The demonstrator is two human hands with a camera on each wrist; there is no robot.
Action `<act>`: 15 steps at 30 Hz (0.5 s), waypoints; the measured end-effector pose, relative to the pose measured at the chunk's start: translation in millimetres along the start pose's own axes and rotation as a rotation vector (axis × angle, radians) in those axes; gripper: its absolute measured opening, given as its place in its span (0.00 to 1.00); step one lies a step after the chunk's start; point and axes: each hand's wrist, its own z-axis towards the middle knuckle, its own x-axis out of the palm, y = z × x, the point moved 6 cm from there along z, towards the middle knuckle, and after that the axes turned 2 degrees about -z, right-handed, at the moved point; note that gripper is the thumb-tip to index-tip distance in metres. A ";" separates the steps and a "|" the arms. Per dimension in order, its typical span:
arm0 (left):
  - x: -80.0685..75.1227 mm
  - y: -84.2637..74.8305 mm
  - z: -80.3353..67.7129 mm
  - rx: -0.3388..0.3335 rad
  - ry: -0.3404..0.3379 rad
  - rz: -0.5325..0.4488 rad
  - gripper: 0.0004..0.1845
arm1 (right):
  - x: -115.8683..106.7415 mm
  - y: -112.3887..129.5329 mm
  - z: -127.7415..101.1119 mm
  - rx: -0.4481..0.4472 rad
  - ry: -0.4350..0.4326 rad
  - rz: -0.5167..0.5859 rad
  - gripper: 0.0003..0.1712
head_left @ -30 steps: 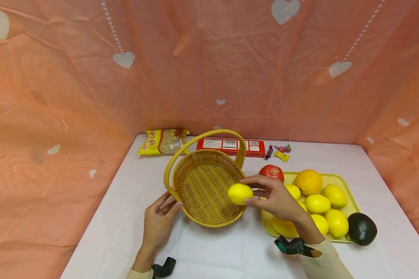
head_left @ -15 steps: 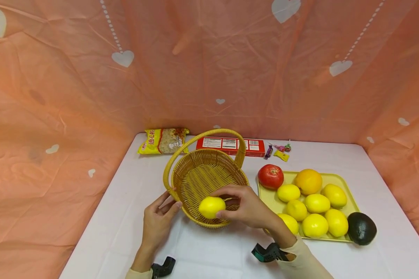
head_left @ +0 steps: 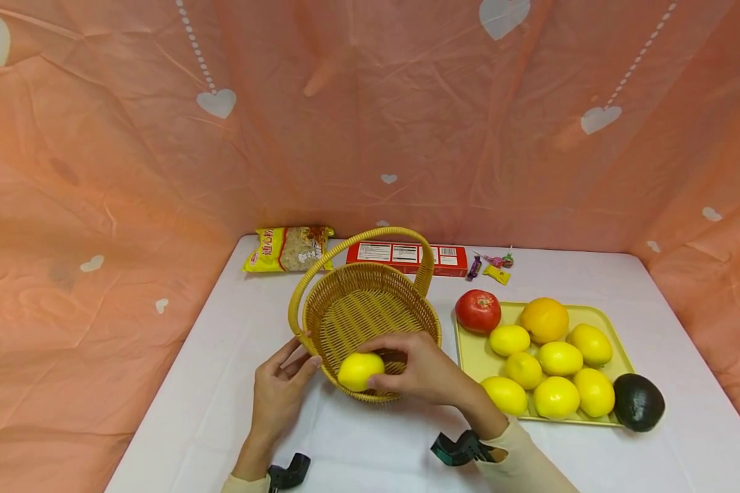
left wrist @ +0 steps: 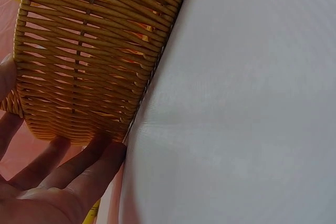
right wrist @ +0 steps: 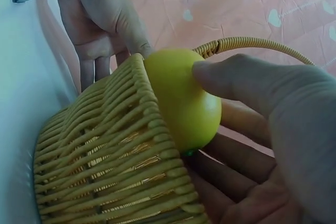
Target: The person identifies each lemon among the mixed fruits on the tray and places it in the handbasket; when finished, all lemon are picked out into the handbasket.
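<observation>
right hand (head_left: pixel 428 373) carried lemon (head_left: pixel 359 370) from over the tray (head_left: pixel 598 315), leftward and down into basket (head_left: pixel 370 311)

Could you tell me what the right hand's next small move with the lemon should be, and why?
Probably lower it a little and let go. The right hand grips the lemon just inside the basket by its near rim, the left hand steadies the basket's side, and the basket floor looks bare.

Basket handle (head_left: pixel 370 241) arching over opening
</observation>
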 end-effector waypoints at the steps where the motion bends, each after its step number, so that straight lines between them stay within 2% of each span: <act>1: 0.0 0.0 0.0 0.001 0.000 -0.001 0.31 | -0.6 -0.2 -0.2 0.013 0.001 0.000 0.22; 8: -1.3 1.0 -0.7 0.001 -0.009 -0.007 0.31 | -6.8 -1.4 -3.1 0.071 0.013 -0.006 0.25; 15: -0.6 0.2 -1.2 0.005 -0.007 -0.010 0.31 | -24.5 -3.6 -13.4 0.082 -0.027 0.061 0.26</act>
